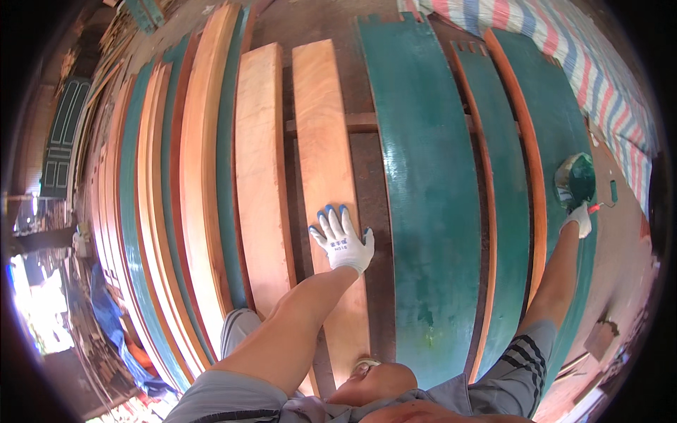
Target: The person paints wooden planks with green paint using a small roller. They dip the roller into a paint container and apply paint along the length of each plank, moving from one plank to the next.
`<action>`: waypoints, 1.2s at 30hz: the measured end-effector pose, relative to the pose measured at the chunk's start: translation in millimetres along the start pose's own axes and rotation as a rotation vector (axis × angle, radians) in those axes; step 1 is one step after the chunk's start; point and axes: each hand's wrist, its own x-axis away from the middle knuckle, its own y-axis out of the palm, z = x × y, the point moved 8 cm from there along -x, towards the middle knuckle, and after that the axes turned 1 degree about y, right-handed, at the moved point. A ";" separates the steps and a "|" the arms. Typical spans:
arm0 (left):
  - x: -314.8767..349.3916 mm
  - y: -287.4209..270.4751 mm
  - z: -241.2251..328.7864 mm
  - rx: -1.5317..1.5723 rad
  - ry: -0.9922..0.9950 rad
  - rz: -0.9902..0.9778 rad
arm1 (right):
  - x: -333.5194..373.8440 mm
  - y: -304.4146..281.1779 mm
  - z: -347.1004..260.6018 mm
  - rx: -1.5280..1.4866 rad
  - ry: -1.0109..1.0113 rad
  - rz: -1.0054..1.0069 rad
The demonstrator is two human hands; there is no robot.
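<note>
My left hand (341,240), in a white glove with blue fingertips, lies flat with spread fingers on a bare wooden plank (323,134). At the right, my gloved right hand (580,220) is closed around the red handle of a small paint roller (613,191) with a green head. Just beyond that hand a can of green paint (564,185) stands on a green-painted board (546,99); whether the fingers also touch the can is hidden. Between my hands lie a wide, glossy green board (423,176) and a narrower green board (497,155).
Another bare plank (262,155) lies left of my left hand, with several bare and green boards further left. A crossbar (363,123) runs underneath. Striped sheeting (564,28) covers the far right. A dark panelled door (65,137) stands at the left, near wood scraps.
</note>
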 end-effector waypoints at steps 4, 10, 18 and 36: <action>3.5 0.1 -8.4 0.005 0.003 0.009 | 11.4 7.6 10.6 -0.135 0.100 -0.094; 3.2 5.3 -7.0 0.014 0.041 0.034 | 2.8 3.2 19.6 -0.024 -0.014 -0.013; -3.5 5.5 13.8 -0.019 0.061 0.090 | 39.5 -34.1 30.3 -0.287 -0.174 0.038; 2.2 9.4 5.2 -0.067 0.064 0.142 | 219.1 -119.2 111.8 -0.423 -0.310 -0.242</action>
